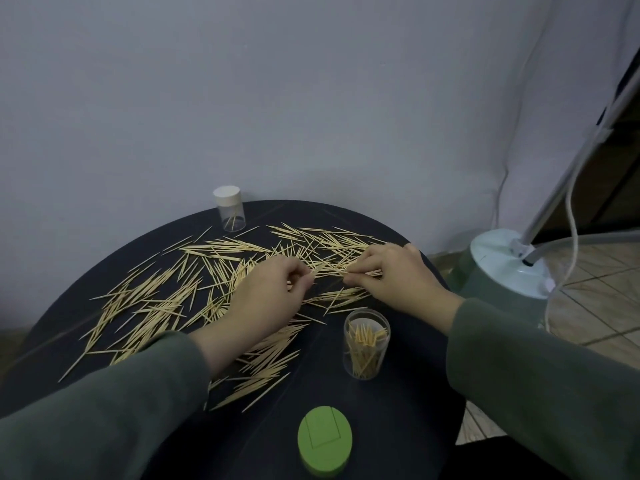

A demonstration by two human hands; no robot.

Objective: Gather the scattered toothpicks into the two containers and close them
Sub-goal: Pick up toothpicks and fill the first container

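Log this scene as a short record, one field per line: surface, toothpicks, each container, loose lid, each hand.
surface: round dark table
toothpicks: most scattered across the table
open container: clear, upright, near right, partly filled, no lid
capped container: clear, white lid on, far edge, few toothpicks inside
green lid: lying loose at the near edge
left hand: fingers curled, pinching toothpicks in the pile
right hand: fingers pinching toothpicks in the pile

Pale yellow toothpicks [166,299] lie on the black bench [381,410]. One lid [325,441] is bright green, the other lid [227,195] white. Sleeves [104,410] are dark green.
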